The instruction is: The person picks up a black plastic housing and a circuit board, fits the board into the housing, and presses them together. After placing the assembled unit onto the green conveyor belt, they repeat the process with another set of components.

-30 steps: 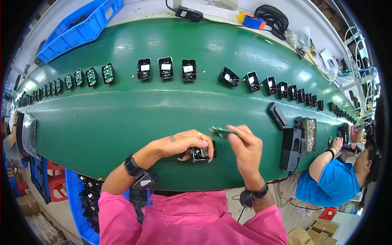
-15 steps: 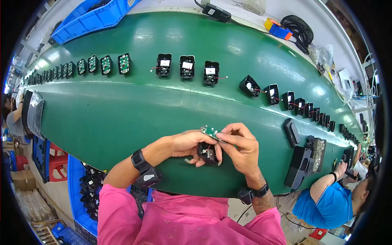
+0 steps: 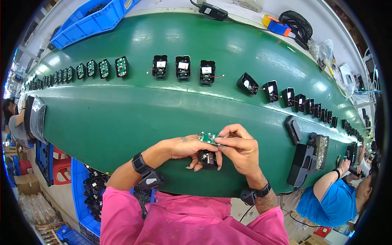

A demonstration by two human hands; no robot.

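Between my two hands, over the near side of the green table, is a small green circuit board (image 3: 208, 138) with white and metal parts on its face. My right hand (image 3: 241, 153) pinches its right end between thumb and fingers. My left hand (image 3: 183, 148) is wrapped around a small open black plastic housing (image 3: 209, 158) just below the board, and its thumb reaches the board's left edge. Some metal and light parts show inside the housing. Fingers and the board cover the rest of it.
Rows of black housings (image 3: 183, 67) stand across the table (image 3: 122, 122), some with green boards (image 3: 121, 66), others with wires. At right are a black case (image 3: 292, 130) and a bin of small parts (image 3: 321, 152). A person in blue (image 3: 326, 202) sits at the right.
The circuit board has turned so that more of its green face shows, still pinched by my right hand. My left hand keeps the housing below it. The whole view has shifted slightly.
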